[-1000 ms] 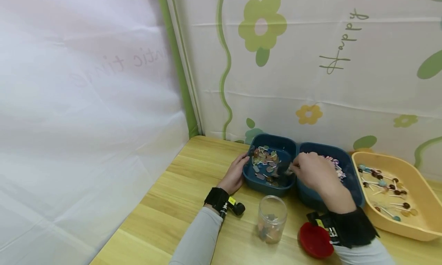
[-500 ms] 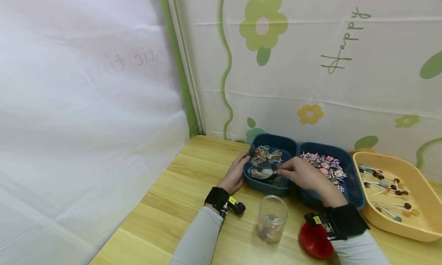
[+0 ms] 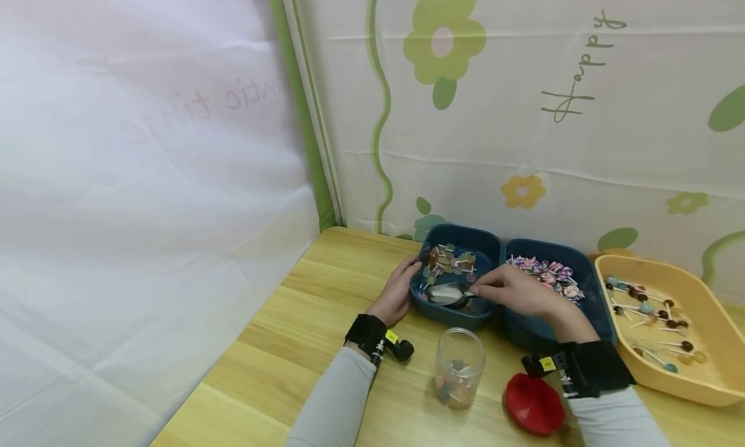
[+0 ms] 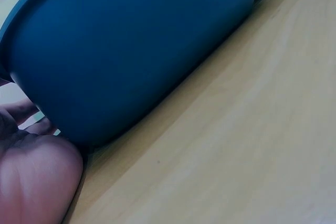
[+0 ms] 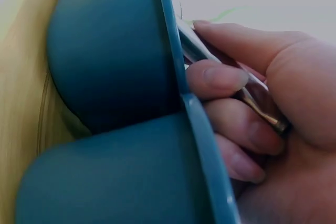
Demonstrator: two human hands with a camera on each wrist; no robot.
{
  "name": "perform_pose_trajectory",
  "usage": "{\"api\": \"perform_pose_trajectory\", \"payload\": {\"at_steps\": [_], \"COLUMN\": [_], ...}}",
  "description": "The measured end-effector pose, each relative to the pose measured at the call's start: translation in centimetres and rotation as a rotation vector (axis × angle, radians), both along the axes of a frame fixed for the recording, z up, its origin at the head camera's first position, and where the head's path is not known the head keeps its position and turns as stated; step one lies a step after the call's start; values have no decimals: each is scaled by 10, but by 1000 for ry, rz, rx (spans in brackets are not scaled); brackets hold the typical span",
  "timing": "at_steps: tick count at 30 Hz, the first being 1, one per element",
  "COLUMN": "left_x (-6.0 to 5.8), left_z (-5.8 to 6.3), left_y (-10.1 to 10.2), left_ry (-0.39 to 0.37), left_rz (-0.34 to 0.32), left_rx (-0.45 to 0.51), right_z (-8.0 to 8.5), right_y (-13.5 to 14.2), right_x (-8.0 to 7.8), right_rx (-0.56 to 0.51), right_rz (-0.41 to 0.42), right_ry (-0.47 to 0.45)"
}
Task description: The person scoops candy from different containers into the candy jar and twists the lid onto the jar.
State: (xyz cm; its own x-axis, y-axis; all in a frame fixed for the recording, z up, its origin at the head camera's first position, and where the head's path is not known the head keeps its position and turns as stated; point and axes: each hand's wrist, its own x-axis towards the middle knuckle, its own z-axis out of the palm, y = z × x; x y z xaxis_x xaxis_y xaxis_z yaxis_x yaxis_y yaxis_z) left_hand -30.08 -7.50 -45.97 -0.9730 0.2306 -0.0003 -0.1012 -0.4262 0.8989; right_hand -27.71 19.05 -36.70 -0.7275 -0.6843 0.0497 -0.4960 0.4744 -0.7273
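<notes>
My left hand (image 3: pixel 396 294) grips the left side of a dark blue bin (image 3: pixel 445 316), its thumb at the rim. In the left wrist view, the palm lies against the end of that bin (image 4: pixel 131 51). My right hand (image 3: pixel 515 292) pinches a metal spoon (image 3: pixel 447 294) by its handle, thumb above and fingers curled beneath, as the right wrist view shows. The spoon's bowl lies low in the front part of the bin, beside small translucent lollipops (image 3: pixel 448 259) on short white sticks. My right wrist passes over a second blue bin (image 3: pixel 526 327).
Swirled lollipops (image 3: pixel 550 275) fill the back of the second bin. A yellow tray (image 3: pixel 716 369) at the right holds round lollipops. In front stand a clear jar (image 3: pixel 460 369), partly filled with candies, and a red lid (image 3: pixel 534 403). A printed curtain (image 3: pixel 465 149) hangs behind the table.
My right hand has brought the spoon from the bin's right side leftward, and its bowl now sits among the front candies. The left hand has stayed on the bin.
</notes>
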Motion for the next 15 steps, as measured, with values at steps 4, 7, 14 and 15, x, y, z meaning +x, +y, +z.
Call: {"api": "perform_pose_trajectory", "payload": {"at_steps": [4,7,14,15], "left_x": [-1,-1,-1,-1], "left_z": [1,2,0,0], "left_y": [1,1,0,0], "left_ry": [3,1,-17,-18], "left_rz": [0,-3,7,7], "left_rx": [2,0,-20,-17], "right_z": [-1,-1,-2,-2], "right_y": [4,6,9,10], "right_x": [-1,-2,-3,-3], "right_rx": [-22,-44,-76,-78], "right_rz": [-8,-19,-51,-60], "right_ry": [-22,-49,-61,-62]}}
